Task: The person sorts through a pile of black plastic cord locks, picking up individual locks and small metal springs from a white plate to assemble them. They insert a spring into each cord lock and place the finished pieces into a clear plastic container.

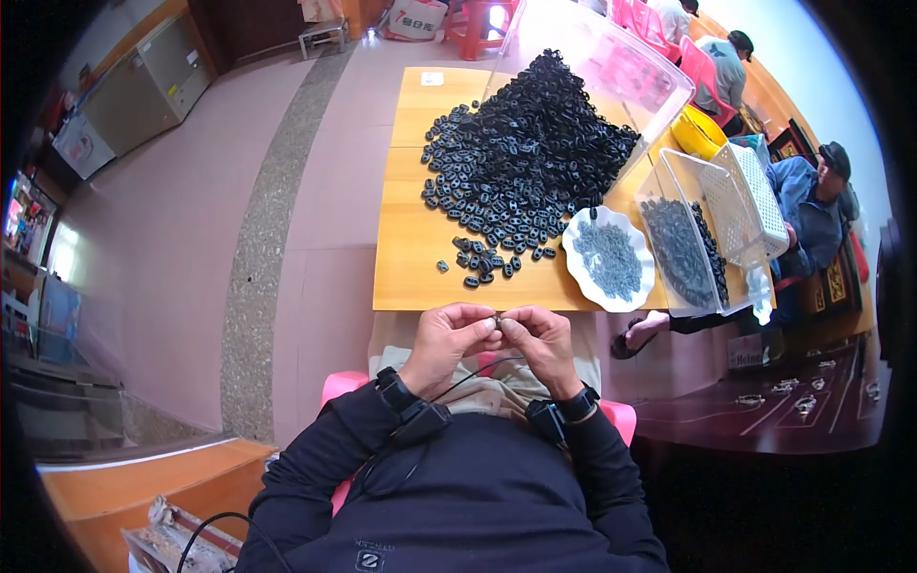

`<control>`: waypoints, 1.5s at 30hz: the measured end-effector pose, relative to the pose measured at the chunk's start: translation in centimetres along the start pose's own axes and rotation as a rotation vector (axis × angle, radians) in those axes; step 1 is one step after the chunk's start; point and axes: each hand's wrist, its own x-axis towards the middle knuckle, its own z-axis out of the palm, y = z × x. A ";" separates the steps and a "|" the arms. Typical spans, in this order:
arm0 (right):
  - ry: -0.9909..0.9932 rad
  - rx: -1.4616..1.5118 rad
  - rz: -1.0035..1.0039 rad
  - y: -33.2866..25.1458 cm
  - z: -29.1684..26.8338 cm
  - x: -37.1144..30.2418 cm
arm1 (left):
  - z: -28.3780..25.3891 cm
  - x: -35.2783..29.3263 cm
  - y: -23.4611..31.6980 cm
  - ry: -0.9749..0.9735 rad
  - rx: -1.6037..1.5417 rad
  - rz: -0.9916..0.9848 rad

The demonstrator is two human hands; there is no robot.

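My left hand [449, 342] and my right hand [543, 346] meet just in front of the table's near edge. Between their pinched thumbs and fingertips is a small dark piece [498, 321], mostly covered, so its kind is unclear. Beyond them, a big heap of small black oval pieces with two holes [535, 143] spreads over the wooden table [406, 258]. A few of these pieces lie loose near the front. Right of them stands a white scalloped dish [647, 272] full of tiny grey pieces [608, 258].
Behind the heap, a large clear plastic box [659, 91] lies tipped. At the table's right are a clear bin [712, 177] holding black pieces, a white perforated basket [755, 196] and a yellow bowl [700, 134]. People sit farther right. A thin black cable [478, 371] hangs by my wrists.
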 end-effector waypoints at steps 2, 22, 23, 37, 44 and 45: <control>-0.007 -0.016 0.002 -0.2 -0.1 0.2 | 0.0 -0.2 0.2 0.021 -0.006 0.000; -0.005 -0.814 -0.451 0.4 0.6 5.7 | -2.0 0.3 0.6 0.204 -0.127 0.135; -0.003 -0.921 -0.484 0.0 1.0 5.7 | -2.0 0.3 0.6 0.207 -0.132 0.138; 0.012 -1.082 -0.357 -1.0 2.2 5.8 | -1.9 0.3 0.5 0.231 -0.124 0.155; -0.023 -1.064 -0.345 -1.0 1.9 5.8 | -2.0 0.4 0.3 0.226 -0.124 0.152; -0.023 -1.064 -0.345 -1.0 1.9 5.8 | -2.0 0.5 0.3 0.226 -0.124 0.153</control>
